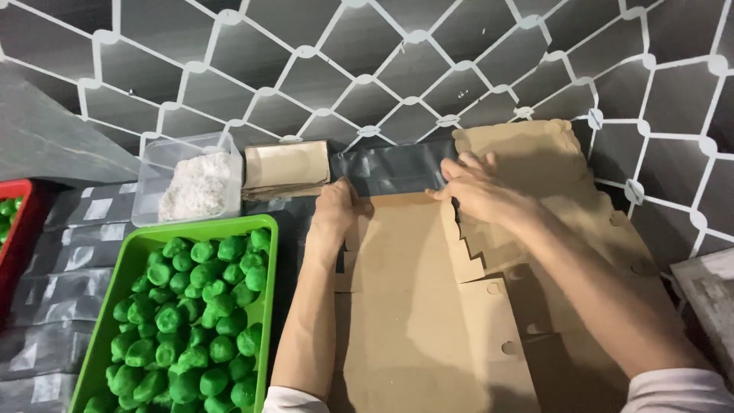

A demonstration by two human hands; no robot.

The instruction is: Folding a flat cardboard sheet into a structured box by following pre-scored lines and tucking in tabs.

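1. While both hands press on it, the flat brown cardboard box blank (413, 306) lies under them, its far edge beneath the fingertips.
2. The left hand (334, 210) grips that far edge at its left corner, fingers curled together over the cardboard, thumb side toward the blank's middle.
3. The right hand (478, 187) lies flat on the far edge to the right, fingers slightly spread and pressing down on the cardboard where a notched flap meets a second brown sheet (535, 160) beyond the blank.
4. Left of the blank stands a green tray (115, 291) full of green coated balls (191, 321); beyond the tray is a clear tub of white shreds (197, 183), and beside that, just beyond the blank's far left corner, a stack of small brown paper pieces (287, 170).
5. Everything rests on a dark surface with a white lattice pattern (397, 69) reaching beyond the blank.
6. The blank's long axis runs from the person away toward the lattice, flaps out to the right.
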